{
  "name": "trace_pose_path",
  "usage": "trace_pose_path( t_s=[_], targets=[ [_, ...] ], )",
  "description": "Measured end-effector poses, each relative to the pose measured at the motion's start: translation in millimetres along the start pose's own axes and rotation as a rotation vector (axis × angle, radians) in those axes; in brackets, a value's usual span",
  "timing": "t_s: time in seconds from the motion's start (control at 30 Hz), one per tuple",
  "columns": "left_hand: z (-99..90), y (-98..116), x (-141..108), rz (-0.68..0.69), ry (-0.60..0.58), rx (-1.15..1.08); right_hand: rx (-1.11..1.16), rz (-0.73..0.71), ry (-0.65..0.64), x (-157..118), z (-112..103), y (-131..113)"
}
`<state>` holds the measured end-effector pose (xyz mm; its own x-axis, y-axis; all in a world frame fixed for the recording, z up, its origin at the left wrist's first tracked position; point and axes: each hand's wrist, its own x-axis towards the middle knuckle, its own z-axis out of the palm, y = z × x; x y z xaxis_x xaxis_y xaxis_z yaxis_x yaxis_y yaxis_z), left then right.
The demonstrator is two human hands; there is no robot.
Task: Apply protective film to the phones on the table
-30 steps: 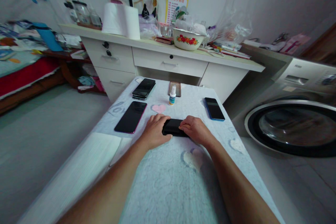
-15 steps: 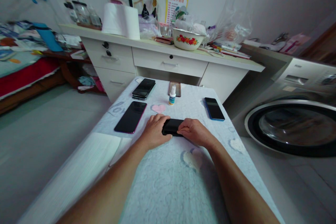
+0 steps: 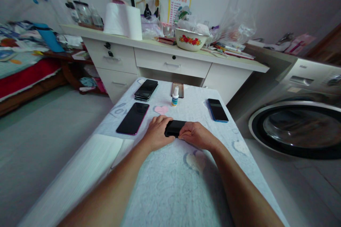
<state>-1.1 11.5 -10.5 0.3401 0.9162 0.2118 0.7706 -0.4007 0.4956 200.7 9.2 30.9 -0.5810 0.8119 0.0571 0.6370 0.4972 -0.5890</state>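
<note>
A black smartphone [image 3: 174, 128] lies sideways on the cloth-covered table in front of me. Its left end is gripped by my left hand [image 3: 159, 133], thumb on the near edge and fingers over the far edge. My right hand [image 3: 197, 134] rests on the phone's right part with the fingers bunched together; whatever they may pinch is hidden. Just beyond the phone stands a small white spray bottle [image 3: 174, 97] with a blue and yellow label. To the left lies a larger phone with a pinkish edge [image 3: 133, 118].
A stack of phones [image 3: 146, 89] sits at the table's far left, a blue-edged phone [image 3: 217, 110] at the right. Behind the bottle is a brownish phone case [image 3: 181, 90]. A white desk [image 3: 173, 64] borders the far end; a washing machine [image 3: 293, 124] stands right.
My right hand has slid slightly toward the near edge of the phone, its fingers still bunched. The left hand keeps its grip in the same place.
</note>
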Motion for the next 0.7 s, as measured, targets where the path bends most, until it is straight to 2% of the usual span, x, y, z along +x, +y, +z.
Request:
trace_pose_path(
  t_s=[0.23, 0.7],
  targets=[
    [0.0, 1.2, 0.1, 0.001, 0.002, 0.008, 0.025, -0.048, -0.022, -0.4, 0.0, 0.5],
    [-1.6, 2.5, 0.0, 0.009, 0.000, 0.014, 0.027, -0.015, 0.012, 1.3, 1.6, 0.8]
  ],
)
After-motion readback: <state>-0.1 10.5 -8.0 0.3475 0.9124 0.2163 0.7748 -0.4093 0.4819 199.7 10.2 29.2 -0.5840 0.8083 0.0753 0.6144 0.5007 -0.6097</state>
